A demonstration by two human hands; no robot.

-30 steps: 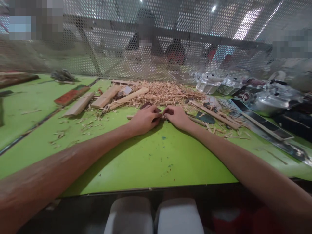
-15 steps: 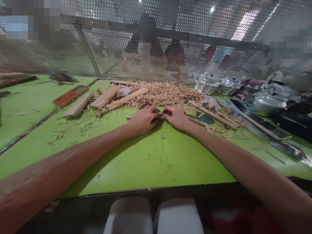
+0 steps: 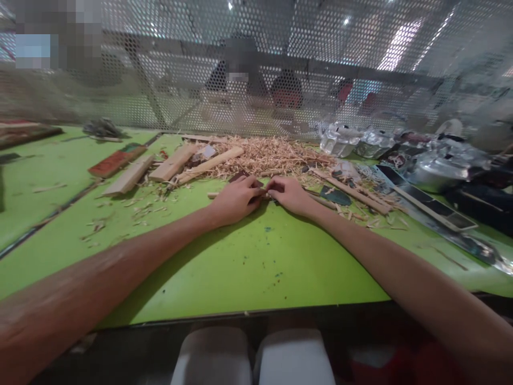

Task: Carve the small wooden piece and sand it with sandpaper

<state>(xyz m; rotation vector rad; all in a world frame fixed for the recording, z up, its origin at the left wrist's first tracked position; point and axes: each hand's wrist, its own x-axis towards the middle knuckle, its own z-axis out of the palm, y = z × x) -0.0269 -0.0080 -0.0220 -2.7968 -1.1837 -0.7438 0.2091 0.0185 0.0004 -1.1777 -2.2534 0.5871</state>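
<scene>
My left hand [image 3: 237,199] is closed over a thin wooden stick [image 3: 212,195] lying low over the green table. The stick's pale end sticks out to the left of that hand. My right hand [image 3: 289,193] meets it from the right, thumb and fingers pinched together at the stick's other end. The fingers hide most of this spot. A small dark piece shows under the right fingers, too unclear to name. Just behind the left hand lies a dark brown flat piece [image 3: 239,175]. Beside the right wrist is a dark green, leaf-shaped piece [image 3: 335,195].
Wood shavings [image 3: 276,152] are heaped behind my hands, against a perforated metal screen [image 3: 188,80]. Wooden boards [image 3: 129,177] and a red-orange block [image 3: 116,160] lie left. A long wooden strip [image 3: 352,192], foil-like silvery items [image 3: 436,166] and a dark framed panel [image 3: 427,198] lie right.
Both hands stay close together on the stick, with hardly any visible movement. The whole view has shifted very slightly.
</scene>
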